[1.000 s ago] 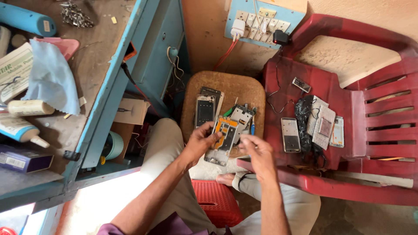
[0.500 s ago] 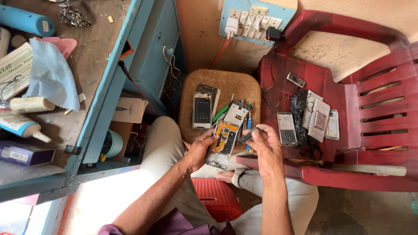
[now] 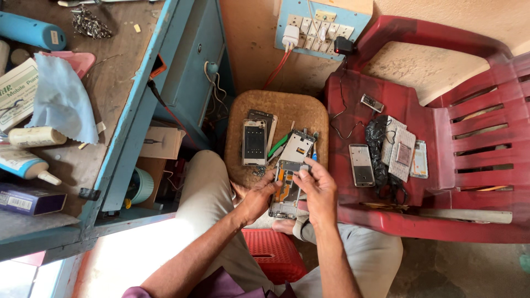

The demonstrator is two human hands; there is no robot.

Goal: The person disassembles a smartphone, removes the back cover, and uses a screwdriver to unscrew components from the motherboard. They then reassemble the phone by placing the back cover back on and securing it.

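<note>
Opened phone (image 3: 286,189) with its back off, showing orange and grey insides, sits between the two hands above the person's lap, at the near edge of the round wooden stool (image 3: 287,110). The left hand (image 3: 257,200) cups its left edge and underside, fingers curled around the frame. The right hand (image 3: 317,190) is closed on its right edge, the fingertips (image 3: 302,173) pressing on the upper part of the exposed board. Both hands are clamped on this one phone, close together but not touching each other

On the stool I count three more phone parts: a silver-framed phone body (image 3: 254,142) lying flat on the left, a dark one (image 3: 264,117) partly under it, and a pale frame (image 3: 298,145) tilted just above the held phone. A green-handled tool (image 3: 277,147) lies between the silver body and the pale frame; a blue tip just beside the right fingers is too small to identify

On the red plastic chair (image 3: 441,165) to the right lie one small keypad phone (image 3: 372,103), one silver phone shell (image 3: 362,165), one black tangle of cable (image 3: 379,138) and a small stack of pale flat parts (image 3: 405,153) whose number I cannot tell

On the tabletop (image 3: 110,83) at left: one blue cloth (image 3: 62,102), one blue cylinder (image 3: 30,30), two white glue bottles (image 3: 34,137) and one purple box (image 3: 28,200)
</note>
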